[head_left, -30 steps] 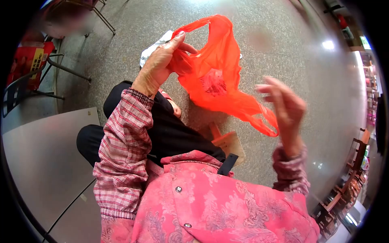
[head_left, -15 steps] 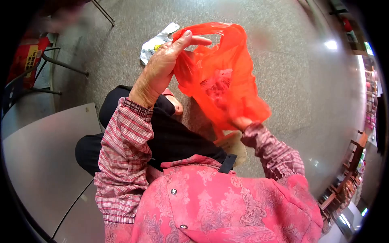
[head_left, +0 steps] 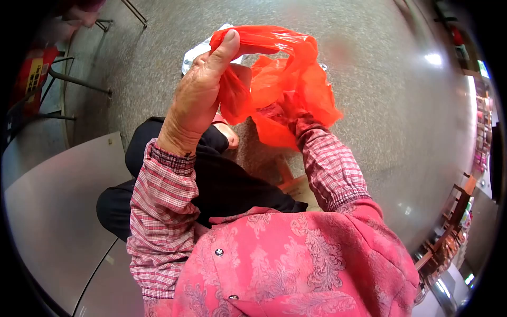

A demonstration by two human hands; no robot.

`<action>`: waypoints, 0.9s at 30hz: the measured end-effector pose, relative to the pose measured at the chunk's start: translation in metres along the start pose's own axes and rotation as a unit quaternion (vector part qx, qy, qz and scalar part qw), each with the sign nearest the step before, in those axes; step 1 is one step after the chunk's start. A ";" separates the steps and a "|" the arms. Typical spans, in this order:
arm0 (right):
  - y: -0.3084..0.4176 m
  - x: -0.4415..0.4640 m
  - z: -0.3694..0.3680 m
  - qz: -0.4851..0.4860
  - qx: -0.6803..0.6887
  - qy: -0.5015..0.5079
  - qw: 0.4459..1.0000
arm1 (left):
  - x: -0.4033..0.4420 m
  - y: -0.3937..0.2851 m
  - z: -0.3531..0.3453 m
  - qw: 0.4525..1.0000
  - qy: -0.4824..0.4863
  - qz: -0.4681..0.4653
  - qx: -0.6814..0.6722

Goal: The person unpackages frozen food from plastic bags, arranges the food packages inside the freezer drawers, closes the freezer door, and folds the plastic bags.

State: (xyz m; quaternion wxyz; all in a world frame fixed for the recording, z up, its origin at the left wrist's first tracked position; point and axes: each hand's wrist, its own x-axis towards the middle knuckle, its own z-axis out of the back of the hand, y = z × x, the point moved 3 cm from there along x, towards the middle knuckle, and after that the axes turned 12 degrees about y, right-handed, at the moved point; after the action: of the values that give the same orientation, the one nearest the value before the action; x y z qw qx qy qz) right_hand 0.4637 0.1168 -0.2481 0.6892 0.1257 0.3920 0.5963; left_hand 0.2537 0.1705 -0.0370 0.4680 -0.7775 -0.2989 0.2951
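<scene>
A thin red plastic bag (head_left: 311, 95) hangs in front of me above the floor, its mouth stretched wide. My left hand (head_left: 203, 79) is closed on the upper left rim of the bag, thumb up, its other fingers partly covered by the film. My right forearm, in a checked sleeve (head_left: 335, 164), reaches up to the lower part of the bag. The right hand there is hidden by the red plastic, so its fingers cannot be made out. A white plastic bag (head_left: 196, 55) lies on the floor just beyond my left hand.
Speckled floor (head_left: 380, 100) spreads around. At left are a grey panel (head_left: 63, 195), a metal chair leg (head_left: 79, 84) and a red box (head_left: 34, 74). My bent knees in dark trousers (head_left: 227, 177) are below the bag. Shelves with goods (head_left: 480, 127) line the right.
My right hand has moved up and inward from the bag's lower right edge and is now hidden by the plastic. My left hand has shifted slightly left, the bag's rim still in it.
</scene>
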 end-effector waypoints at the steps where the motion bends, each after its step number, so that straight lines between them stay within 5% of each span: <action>1: -0.015 0.002 -0.007 -0.009 0.005 -0.005 1.000 | 0.000 0.000 0.002 1.000 -0.001 0.001 0.000; 8: -0.133 -0.035 -0.038 -0.134 0.192 -0.023 0.972 | 0.005 0.005 0.009 0.996 -0.063 -0.028 -0.051; 11: -0.127 -0.062 -0.048 -0.118 0.389 -0.005 0.914 | 0.004 0.007 0.009 0.995 -0.067 -0.041 -0.067; 18: -0.092 -0.105 -0.027 -0.089 0.427 0.010 0.900 | 0.002 0.013 0.016 0.998 -0.034 -0.039 -0.017; 24: -0.080 -0.122 0.000 -0.080 0.291 -0.033 0.953 | -0.001 0.010 0.006 0.994 -0.105 -0.040 -0.010; 26: -0.054 -0.128 0.022 0.017 -0.140 -0.105 0.984 | -0.003 0.009 0.005 0.991 -0.127 -0.038 -0.009; 27: -0.035 -0.131 0.036 0.018 -0.140 -0.104 0.985 | -0.003 0.008 0.005 0.991 -0.130 -0.035 -0.009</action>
State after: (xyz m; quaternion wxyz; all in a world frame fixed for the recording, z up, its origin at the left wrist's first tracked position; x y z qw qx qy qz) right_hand 0.5160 -0.0021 -0.1958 0.7262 0.0967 0.2286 0.6412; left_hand 0.2493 0.1676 -0.0459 0.4283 -0.7255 -0.3873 0.3744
